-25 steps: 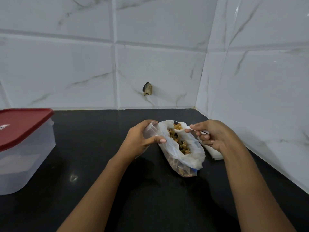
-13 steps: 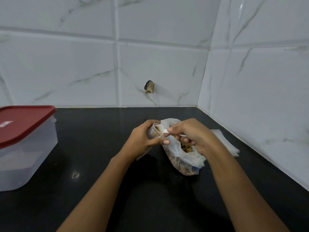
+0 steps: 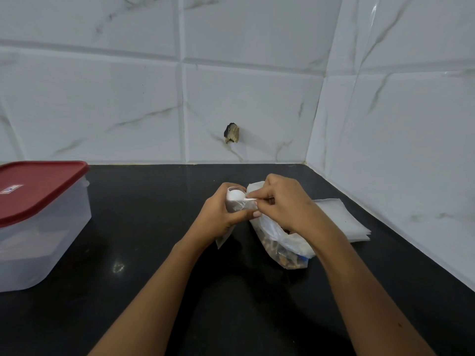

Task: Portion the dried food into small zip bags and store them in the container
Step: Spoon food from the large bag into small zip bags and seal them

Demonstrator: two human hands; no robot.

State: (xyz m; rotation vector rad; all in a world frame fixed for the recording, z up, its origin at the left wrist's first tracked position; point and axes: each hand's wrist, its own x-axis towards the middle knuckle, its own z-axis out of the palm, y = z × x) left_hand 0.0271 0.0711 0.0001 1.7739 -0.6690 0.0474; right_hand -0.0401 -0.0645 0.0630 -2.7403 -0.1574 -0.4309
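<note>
Head view, items listed left to right.

1. Container (image 3: 54,227): clear plastic, rectangular, standing at the left end of the counter (image 3: 144,217) and partly cut off by the frame edge. A red lid (image 3: 43,187) is seated on top, with a small label near its left edge. The contents look hazy through the wall, and I cannot tell what they are.

2. Counter: black and glossy, running back into a corner of white marble-look tiles.

3. Left hand (image 3: 218,217): curled round the zip bag (image 3: 236,207), thumb across the front and fingers behind. The bag is held upright above the counter with its mouth open upward. Its lower corner sticks out below the palm. Something dark shows inside, indistinct.

4. Spoon (image 3: 239,196): white plastic. The bowl sits at the mouth of the zip bag and the handle runs right into the other hand.

5. Wall chip (image 3: 232,133): a dark broken patch in the back tile, above the hands.

6. Right hand (image 3: 285,204): fingertips pinch the spoon handle. It sits just beside the left hand and above the food bag.

7. Food bag (image 3: 295,242): a larger clear plastic bag lying on the counter under the right wrist. Brown and tan dried food (image 3: 279,253) fills its near end.

8. Stack (image 3: 341,219): flat zip bags on the counter, right of the food bag and near the right wall, partly hidden by the right hand.
</note>
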